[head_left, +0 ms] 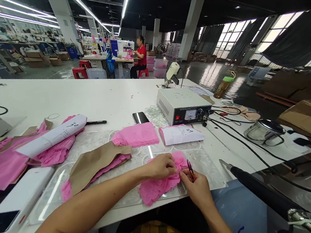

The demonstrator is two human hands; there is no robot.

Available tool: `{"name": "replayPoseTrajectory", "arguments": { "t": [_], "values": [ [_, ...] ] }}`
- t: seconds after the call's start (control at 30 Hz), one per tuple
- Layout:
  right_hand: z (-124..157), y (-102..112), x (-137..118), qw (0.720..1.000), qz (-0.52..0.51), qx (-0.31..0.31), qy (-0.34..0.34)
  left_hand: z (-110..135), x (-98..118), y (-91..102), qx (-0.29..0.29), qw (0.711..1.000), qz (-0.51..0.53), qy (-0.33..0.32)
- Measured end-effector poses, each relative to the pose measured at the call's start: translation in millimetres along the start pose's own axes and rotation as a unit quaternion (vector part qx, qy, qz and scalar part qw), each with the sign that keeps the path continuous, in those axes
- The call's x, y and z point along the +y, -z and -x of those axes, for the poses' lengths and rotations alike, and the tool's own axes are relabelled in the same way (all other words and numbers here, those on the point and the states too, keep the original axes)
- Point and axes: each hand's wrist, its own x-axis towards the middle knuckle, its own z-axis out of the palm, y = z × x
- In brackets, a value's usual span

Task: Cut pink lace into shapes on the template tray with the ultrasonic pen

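A bunched piece of pink lace fabric (160,189) lies on the clear plastic mat close to the table's near edge. My left hand (161,166) is closed, its fingers pinching the fabric from above. My right hand (197,185) grips a small pair of thread snips (190,169), blades pointing up and away, while its thumb and finger pinch the fabric's right side. Beyond my hands sits a folded stack of pink lace pieces (135,135). To its right is a pink bundle wrapped in marked white paper (182,133). A brown paper piece (95,162) covers more pink lace on the left.
A grey control box (184,105) with a meter stands behind, its cables trailing right. The black-handled tool (257,187) with a metal tip juts in at the lower right. A glass jar (263,133), phone (140,117) and white device (18,201) rest around. A person (141,55) sits sewing beyond.
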Motion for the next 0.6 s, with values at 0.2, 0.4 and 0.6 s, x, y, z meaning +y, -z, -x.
{"name": "replayPoseTrajectory", "arguments": {
  "t": [0.2,0.4,0.6],
  "values": [
    [-1,-3,-1,1.0,-0.012,0.013,0.018,4,-2,7.8,-0.021,0.993,0.096,-0.063],
    [1,-11,0,0.998,-0.01,0.049,0.034,-3,-8,15.9,-0.083,0.962,0.236,-0.112],
    [0,-16,-4,0.993,-0.025,0.11,0.035,-4,-11,22.5,-0.106,0.956,0.262,-0.082]
  ]
}}
